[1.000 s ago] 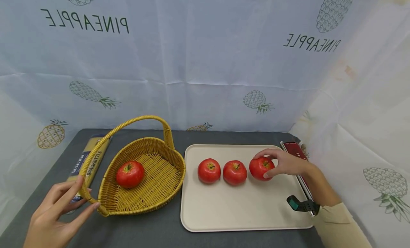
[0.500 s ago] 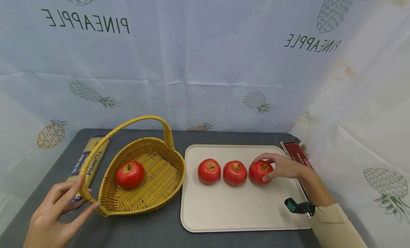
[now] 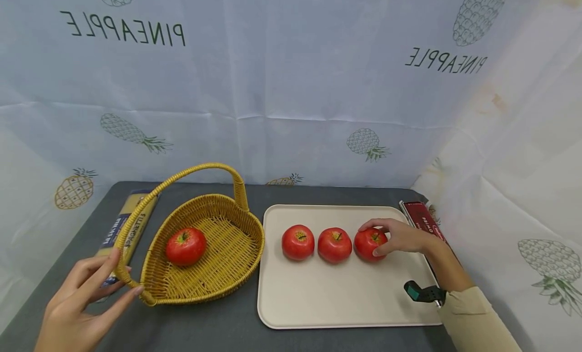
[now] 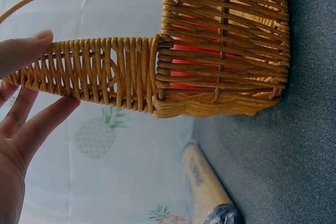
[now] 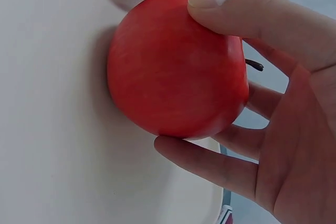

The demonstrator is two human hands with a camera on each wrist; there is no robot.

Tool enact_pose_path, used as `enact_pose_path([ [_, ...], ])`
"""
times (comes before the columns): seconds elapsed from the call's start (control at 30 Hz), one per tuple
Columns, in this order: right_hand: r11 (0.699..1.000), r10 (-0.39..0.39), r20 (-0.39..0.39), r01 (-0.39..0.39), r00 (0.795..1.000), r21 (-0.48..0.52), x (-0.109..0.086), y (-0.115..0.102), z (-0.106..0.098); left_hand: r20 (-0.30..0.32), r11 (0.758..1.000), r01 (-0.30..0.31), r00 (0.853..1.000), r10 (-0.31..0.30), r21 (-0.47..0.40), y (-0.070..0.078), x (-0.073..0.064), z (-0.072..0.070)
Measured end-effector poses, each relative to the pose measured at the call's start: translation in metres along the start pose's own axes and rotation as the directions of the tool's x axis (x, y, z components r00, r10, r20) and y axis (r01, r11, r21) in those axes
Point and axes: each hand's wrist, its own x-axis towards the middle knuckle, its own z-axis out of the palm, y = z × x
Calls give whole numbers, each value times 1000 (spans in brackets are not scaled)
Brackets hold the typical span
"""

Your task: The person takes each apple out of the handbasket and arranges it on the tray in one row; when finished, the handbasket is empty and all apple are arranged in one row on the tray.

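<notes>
On the left stands a yellow wicker basket (image 3: 227,246) with a tall arched handle (image 4: 105,72). My left hand (image 3: 75,306) pinches the near foot of that handle between thumb and fingers. One red apple (image 3: 185,246) lies inside the basket. A cream tray (image 3: 345,301) sits to the right, bearing a left apple (image 3: 297,242) and a middle apple (image 3: 334,245) side by side. My right hand (image 3: 400,237) grips a third apple (image 5: 173,72) at the right end of this row, thumb on one side and fingers round the other. Its dark stem points toward my palm.
A spaghetti packet (image 3: 136,231) lies left of the basket, partly behind the handle. A dark red package (image 3: 423,218) lies along the tray's right edge, partly under my right forearm. A pineapple-print curtain (image 3: 291,89) rises behind the grey table (image 3: 204,327).
My right hand has shifted slightly left and toward me with the apple, then stayed put. The left hand and basket have held still.
</notes>
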Motion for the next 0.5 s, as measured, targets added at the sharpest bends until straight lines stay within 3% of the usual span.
enact_pose_path([
  [0.2, 1000, 3, 17, -4, 1000, 6, 1, 0, -2, -22, 999, -39, 999, 39, -17, -4, -1, 2],
  [0.4, 1000, 21, 26, -21, 999, 10, 2, 1, -3, 6, 1000, 0, 1000, 0, -9, -1, -2, 0],
  [0.5, 1000, 18, 35, -18, 999, 16, 3, 0, -3, -4, 1000, -7, 1000, 7, -10, 0, -1, 0],
])
